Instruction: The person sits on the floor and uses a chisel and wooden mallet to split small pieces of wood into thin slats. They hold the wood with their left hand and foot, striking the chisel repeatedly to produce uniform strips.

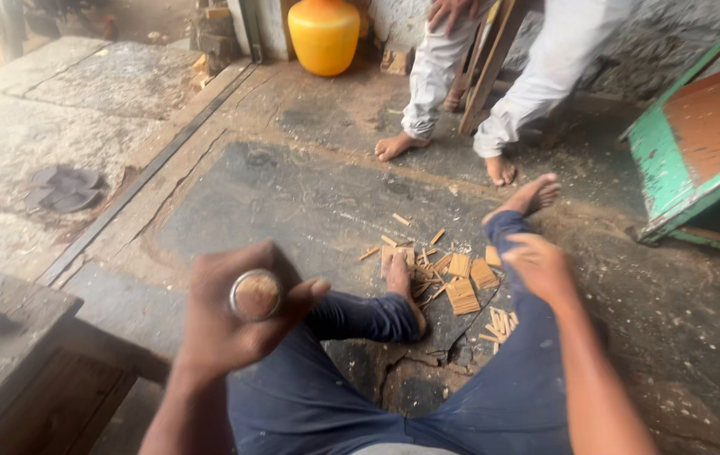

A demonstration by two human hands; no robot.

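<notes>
My left hand (229, 316) is raised above my left thigh and is closed around a small round metal cup (256, 294) whose open top shows brown contents. My right hand (538, 265) rests loosely over my right knee, fingers apart, holding nothing. I sit on the stone floor in blue trousers with bare feet. Between my feet lie small flat wooden pieces (461, 286) and thin wooden sticks (499, 324), scattered in sawdust.
Another person in white trousers (495, 76) stands barefoot ahead, holding upright wooden boards. An orange pot (324, 34) stands by the far wall. A green-edged wooden frame (697, 160) leans at right. A wooden block (6, 354) sits at my left.
</notes>
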